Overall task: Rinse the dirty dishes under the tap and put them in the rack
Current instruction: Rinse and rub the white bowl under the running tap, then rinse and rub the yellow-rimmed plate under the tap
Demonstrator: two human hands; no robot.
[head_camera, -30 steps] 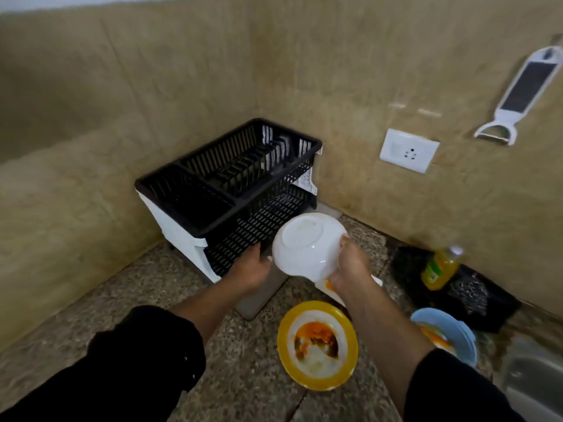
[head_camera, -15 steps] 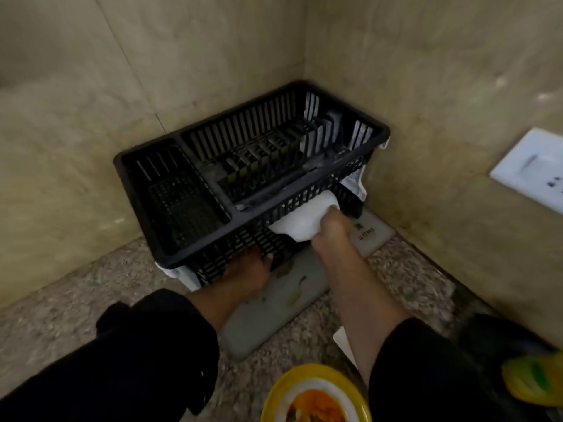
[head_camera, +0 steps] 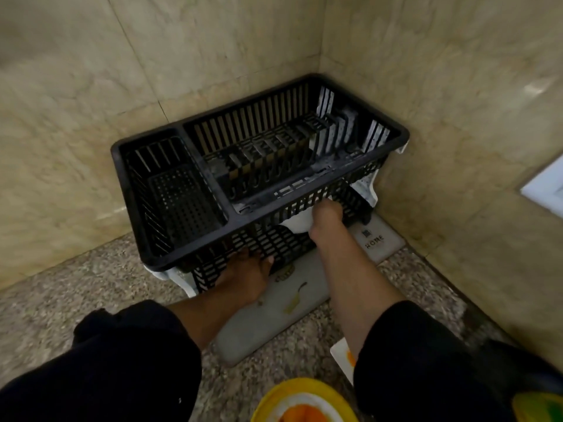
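A black two-tier dish rack (head_camera: 123, 190) stands in the corner of the counter, its upper tier holding nothing. My right hand (head_camera: 326, 217) grips a white bowl (head_camera: 297, 222) and holds it inside the rack's lower tier; most of the bowl is hidden behind the black grid. My left hand (head_camera: 243, 275) rests with its fingers on the front edge of the lower shelf, holding nothing. A dirty yellow-rimmed plate (head_camera: 298, 400) with orange residue lies at the bottom edge of the view.
A grey mat (head_camera: 274, 318) lies under the rack's front. Between my arms, a white dish corner (head_camera: 341, 356) with orange stains shows. A yellow-green bottle (head_camera: 542, 406) sits bottom right. A white wall socket (head_camera: 545, 190) is on the right wall. Tiled walls close in on two sides.
My right hand has carried the white bowl from above the counter into the rack's lower tier. My left hand moved to the lower shelf's front edge. My view has come closer to the rack.
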